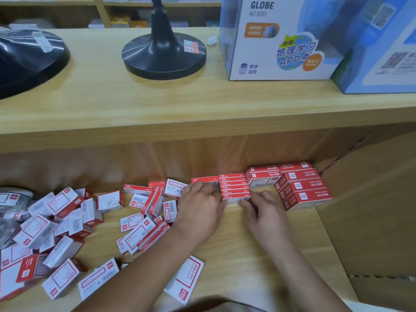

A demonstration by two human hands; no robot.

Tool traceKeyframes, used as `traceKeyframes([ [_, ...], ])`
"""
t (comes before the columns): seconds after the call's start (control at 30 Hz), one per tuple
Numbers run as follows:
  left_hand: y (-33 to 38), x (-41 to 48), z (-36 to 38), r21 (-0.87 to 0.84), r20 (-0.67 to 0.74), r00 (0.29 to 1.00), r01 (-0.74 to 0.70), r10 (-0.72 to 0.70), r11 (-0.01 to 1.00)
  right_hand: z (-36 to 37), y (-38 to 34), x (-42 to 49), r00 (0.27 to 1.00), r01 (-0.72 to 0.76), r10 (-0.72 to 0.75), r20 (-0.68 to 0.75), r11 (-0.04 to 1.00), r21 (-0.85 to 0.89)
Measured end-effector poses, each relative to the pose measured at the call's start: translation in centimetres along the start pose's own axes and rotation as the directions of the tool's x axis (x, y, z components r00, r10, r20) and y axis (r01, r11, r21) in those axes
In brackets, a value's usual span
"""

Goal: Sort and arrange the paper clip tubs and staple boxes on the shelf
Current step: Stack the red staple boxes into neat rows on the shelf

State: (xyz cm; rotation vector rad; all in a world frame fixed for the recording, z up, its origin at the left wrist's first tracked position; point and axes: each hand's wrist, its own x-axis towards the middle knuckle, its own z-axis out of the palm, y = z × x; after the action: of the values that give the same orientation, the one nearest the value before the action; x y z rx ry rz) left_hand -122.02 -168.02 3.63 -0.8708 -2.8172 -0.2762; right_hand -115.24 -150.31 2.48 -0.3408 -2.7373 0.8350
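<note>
The left hand (200,208) hides its own fingertips beside the stack of staple boxes (235,188). The top edge cuts off the globe box (270,41), the left edge the black base (27,59).

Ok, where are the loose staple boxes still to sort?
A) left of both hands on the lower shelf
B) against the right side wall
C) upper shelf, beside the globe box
A: the jumbled staple boxes lie left of the left hand and right hand on the lower shelf; those by the right wall form neat stacks.
</note>
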Motion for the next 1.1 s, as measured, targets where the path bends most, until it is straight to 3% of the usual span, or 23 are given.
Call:
traceKeyframes([
  [0.23, -0.9, -0.4, -1.4, -0.119, 0.051, 0.999, 0.008, -0.002, 0.993, -0.2, 0.2, 0.0, 0.999, -0.036, 0.034, 0.035, 0.997, 0.068],
  [0.4, -3.4, -4.3, -5.4, -0.231, -0.044, 0.998, 0.023, -0.034, 0.973, -1.3, 0.1, -1.8, 0.991, -0.129, 0.133, -0.005, 0.968, 0.215],
  [0.53, -5.0, -9.3, -7.3, -0.276, 0.022, 0.989, 0.144, -0.143, 0.95, -0.8, -3.1, -4.8, 0.947, -0.217, 0.131, 0.293, 0.934, 0.284],
  [0.6, -5.4, -11.7, -7.9, -0.306, 0.025, 0.981, 0.191, -0.192, 0.933, -0.2, -5.6, -6.2, 0.898, -0.194, 0.061, 0.436, 0.944, 0.268],
  [0.7, -4.7, -15.1, -8.1, -0.277, 0.089, 0.965, 0.262, -0.247, 0.925, 0.4, -8.8, -7.9, 0.839, 0.023, -0.025, 0.544, 1.0, 0.009],
  [0.77, -3.9, -16.9, -7.5, -0.23, 0.163, 0.948, 0.306, -0.274, 0.924, 0.8, -9.8, -8.9, 0.847, 0.141, -0.073, 0.526, 0.986, -0.09],
  [0.97, -3.5, -18.7, -6.1, -0.236, 0.169, 0.939, 0.332, -0.298, 0.913, 1.4, -10.2, -10.8, 0.913, 0.138, -0.126, 0.389, 0.99, -0.004],
  [1.03, -3.6, -18.4, -6.0, -0.249, 0.188, 0.947, 0.304, -0.262, 0.92, 1.0, -10.4, -10.9, 0.919, 0.075, -0.095, 0.382, 0.995, 0.068],
  [1.1, -3.6, -17.5, -6.3, -0.272, 0.186, 0.957, 0.266, -0.221, 0.925, 0.4, -10.4, -10.4, 0.882, -0.14, -0.003, 0.471, 0.954, 0.266],
])
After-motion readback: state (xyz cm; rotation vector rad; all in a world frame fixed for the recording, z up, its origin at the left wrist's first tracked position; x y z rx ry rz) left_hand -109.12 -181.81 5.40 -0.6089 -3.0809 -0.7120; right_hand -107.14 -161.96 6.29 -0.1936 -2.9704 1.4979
